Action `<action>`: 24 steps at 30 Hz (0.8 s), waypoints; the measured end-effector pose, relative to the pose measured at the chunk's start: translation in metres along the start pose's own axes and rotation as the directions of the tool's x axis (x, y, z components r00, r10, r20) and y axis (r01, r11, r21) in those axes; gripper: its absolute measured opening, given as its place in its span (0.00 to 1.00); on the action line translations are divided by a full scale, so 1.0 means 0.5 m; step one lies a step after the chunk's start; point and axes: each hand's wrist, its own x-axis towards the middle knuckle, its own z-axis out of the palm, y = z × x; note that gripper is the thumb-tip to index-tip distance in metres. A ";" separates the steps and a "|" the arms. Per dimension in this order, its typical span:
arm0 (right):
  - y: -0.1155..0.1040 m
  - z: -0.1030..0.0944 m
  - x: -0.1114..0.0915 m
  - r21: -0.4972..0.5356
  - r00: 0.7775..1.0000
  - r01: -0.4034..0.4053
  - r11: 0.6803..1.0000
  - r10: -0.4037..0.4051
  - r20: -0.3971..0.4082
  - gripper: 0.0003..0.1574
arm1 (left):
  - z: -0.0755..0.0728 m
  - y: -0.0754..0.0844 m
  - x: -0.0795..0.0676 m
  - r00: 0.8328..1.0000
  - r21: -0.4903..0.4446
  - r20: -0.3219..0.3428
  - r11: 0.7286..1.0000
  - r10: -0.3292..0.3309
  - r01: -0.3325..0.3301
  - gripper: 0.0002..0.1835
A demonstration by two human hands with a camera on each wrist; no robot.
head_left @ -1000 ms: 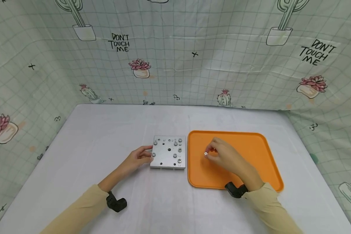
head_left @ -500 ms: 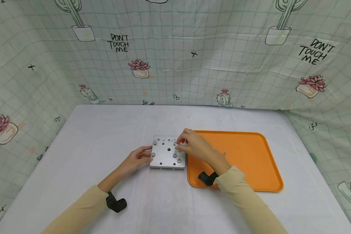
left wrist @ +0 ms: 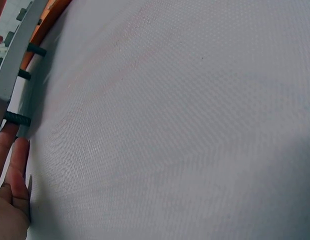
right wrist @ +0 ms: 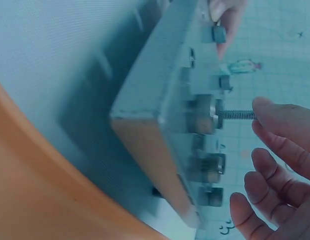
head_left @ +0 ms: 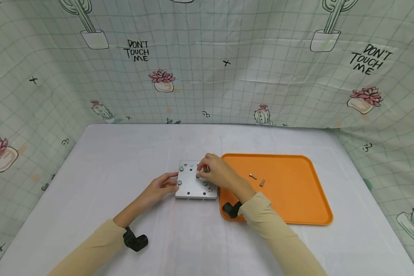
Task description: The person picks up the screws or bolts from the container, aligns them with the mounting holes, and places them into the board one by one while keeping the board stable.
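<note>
A square metal plate [head_left: 193, 186] with holes and several socket-head screws lies in front of me. My left hand [head_left: 160, 187] holds its left edge, fingertips beside the threaded screw end [left wrist: 17, 118] that sticks out beneath it. Over the plate, near its middle hole, my right hand [head_left: 220, 172] pinches a screw between thumb and forefinger. In the right wrist view this screw's threaded shank [right wrist: 238, 115] points at the plate, while its head is hidden by the fingertips. Whether its tip touches the plate cannot be made out.
Right beside the plate lies an orange tray [head_left: 296, 195], holding two loose screws, one [head_left: 253, 176] near its middle and the other [head_left: 262, 183] slightly to the right. A white cloth [head_left: 179, 237] covers the table. A patterned curtain [head_left: 200, 76] hangs behind.
From above the tray, my right hand has moved left over the plate, carrying the screw. Two screws in the tray have come into sight. My left hand has kept its place on the plate.
</note>
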 end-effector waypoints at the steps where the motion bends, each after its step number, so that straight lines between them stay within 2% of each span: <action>1: 0.001 0.003 0.001 -0.008 1.000 -0.002 1.000 0.002 0.003 0.09 | 0.000 0.000 0.000 1.000 -0.001 0.003 1.000 0.004 -0.004 0.30; 17: 0.003 0.023 0.003 -0.115 1.000 0.021 0.993 -0.020 0.005 0.06 | -0.001 0.001 -0.002 1.000 -0.019 0.006 1.000 0.014 -0.014 0.30; 24: 0.004 0.011 -0.003 -0.102 1.000 -0.002 0.995 0.001 -0.005 0.08 | -0.001 0.004 -0.004 1.000 -0.014 0.005 1.000 0.008 -0.008 0.31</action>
